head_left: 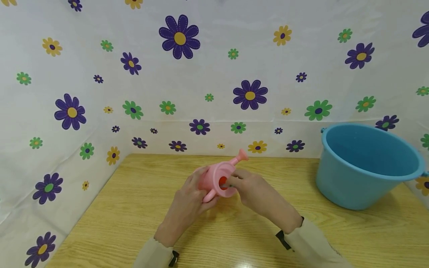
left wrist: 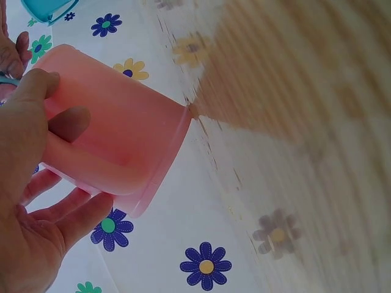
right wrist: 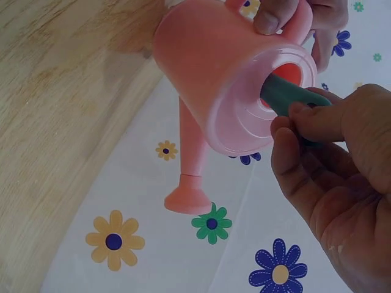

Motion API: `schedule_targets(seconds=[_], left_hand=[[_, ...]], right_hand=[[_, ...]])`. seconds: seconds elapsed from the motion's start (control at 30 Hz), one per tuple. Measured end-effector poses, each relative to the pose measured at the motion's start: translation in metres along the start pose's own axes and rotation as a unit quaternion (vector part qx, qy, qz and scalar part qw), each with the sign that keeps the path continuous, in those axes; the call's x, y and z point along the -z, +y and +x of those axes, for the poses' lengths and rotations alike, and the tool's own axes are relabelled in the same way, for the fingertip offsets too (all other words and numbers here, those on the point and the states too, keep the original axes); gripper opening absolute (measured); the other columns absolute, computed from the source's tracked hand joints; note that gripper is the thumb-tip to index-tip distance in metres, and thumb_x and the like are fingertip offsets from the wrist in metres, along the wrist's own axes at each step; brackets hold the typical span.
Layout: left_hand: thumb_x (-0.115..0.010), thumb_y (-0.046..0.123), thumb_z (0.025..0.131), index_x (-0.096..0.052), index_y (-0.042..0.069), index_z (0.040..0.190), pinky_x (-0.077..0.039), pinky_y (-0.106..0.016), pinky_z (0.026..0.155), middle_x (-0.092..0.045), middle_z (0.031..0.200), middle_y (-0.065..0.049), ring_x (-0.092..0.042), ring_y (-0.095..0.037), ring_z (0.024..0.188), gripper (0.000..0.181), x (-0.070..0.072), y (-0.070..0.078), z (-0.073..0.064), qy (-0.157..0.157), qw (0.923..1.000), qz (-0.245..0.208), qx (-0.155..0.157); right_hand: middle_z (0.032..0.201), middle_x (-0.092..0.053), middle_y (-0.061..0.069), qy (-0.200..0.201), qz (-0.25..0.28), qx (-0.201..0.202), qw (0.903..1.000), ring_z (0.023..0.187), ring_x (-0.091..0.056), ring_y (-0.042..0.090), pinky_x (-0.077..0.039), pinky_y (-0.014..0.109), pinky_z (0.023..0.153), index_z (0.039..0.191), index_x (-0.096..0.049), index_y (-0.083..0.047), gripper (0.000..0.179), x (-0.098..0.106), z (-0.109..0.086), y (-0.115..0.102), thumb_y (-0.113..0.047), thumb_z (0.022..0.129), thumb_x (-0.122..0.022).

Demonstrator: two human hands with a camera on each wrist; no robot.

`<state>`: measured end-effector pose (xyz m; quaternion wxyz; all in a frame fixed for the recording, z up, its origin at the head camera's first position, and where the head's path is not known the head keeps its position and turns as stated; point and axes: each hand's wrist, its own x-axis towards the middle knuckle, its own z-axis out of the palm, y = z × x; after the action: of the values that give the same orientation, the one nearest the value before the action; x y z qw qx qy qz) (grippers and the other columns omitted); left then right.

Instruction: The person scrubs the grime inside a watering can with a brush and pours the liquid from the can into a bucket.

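Wooden bench; left hand grips pink watering can; right hand pinches green piece at opening; best kept steady.

Your watering can is plain light pink on body, handle and spout; you can note red inside its round opening. The object in your right hand is dull green. Your bucket is a uniform blue. Your sleeves are cream, with a black strap by the right cuff. Your table shows yellow-brown wood grain. You face a white sheet printed with scattered flowers: violet ones with yellow or green centres, the largest bearing pale dashed lines; green ones with violet or yellow centres; yellow ones with violet centres.
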<state>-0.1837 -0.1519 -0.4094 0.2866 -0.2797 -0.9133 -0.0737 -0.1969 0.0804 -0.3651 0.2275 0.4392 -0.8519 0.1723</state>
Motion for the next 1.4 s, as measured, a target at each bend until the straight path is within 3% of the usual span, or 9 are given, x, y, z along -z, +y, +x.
schedule_targets(seconds=[0.37,0.67,1.03,1.4], left_hand=[[-0.081,0.039,0.087,-0.067,0.012,0.062,-0.065,-0.035,0.072,-0.05,0.146,-0.011,-0.057,-0.031,0.131,0.039,0.0,0.001,-0.001,0.004,1.0,-0.004,-0.001],[-0.081,0.038,0.087,-0.064,0.012,0.06,-0.065,-0.033,0.072,-0.05,0.146,-0.011,-0.057,-0.03,0.131,0.041,0.0,0.002,0.0,0.003,1.0,0.002,0.0],[-0.082,0.038,0.086,-0.065,0.012,0.06,-0.065,-0.035,0.073,-0.05,0.146,-0.01,-0.06,-0.032,0.128,0.04,-0.001,0.001,0.0,0.001,1.0,-0.006,0.005],[-0.083,0.038,0.085,-0.065,0.012,0.061,-0.065,-0.037,0.08,-0.049,0.147,-0.011,-0.057,-0.031,0.132,0.04,0.0,0.001,-0.001,-0.003,0.9999,-0.008,0.005]], right_hand=[[0.101,-0.069,0.004,-0.014,0.018,-0.005,0.9997,0.083,-0.064,0.013,-0.06,0.023,0.077,0.105,-0.072,-0.009,0.02,-0.003,-0.003,-0.004,-0.012,0.088,-0.08],[0.093,-0.065,0.005,0.001,-0.024,0.01,0.9997,0.083,-0.062,0.014,-0.059,0.023,0.075,0.099,-0.074,-0.007,0.011,-0.007,-0.003,-0.007,-0.003,0.089,-0.076],[0.093,-0.066,0.007,-0.042,-0.021,-0.044,0.9979,0.08,-0.058,0.015,-0.057,0.023,0.073,0.099,-0.07,-0.003,0.014,0.006,-0.001,-0.017,0.004,0.087,-0.069],[0.08,-0.058,0.004,-0.047,-0.05,-0.05,0.9964,0.072,-0.045,0.012,-0.042,0.017,0.063,0.092,-0.067,-0.005,0.014,0.024,0.001,-0.021,0.007,0.085,-0.063]])
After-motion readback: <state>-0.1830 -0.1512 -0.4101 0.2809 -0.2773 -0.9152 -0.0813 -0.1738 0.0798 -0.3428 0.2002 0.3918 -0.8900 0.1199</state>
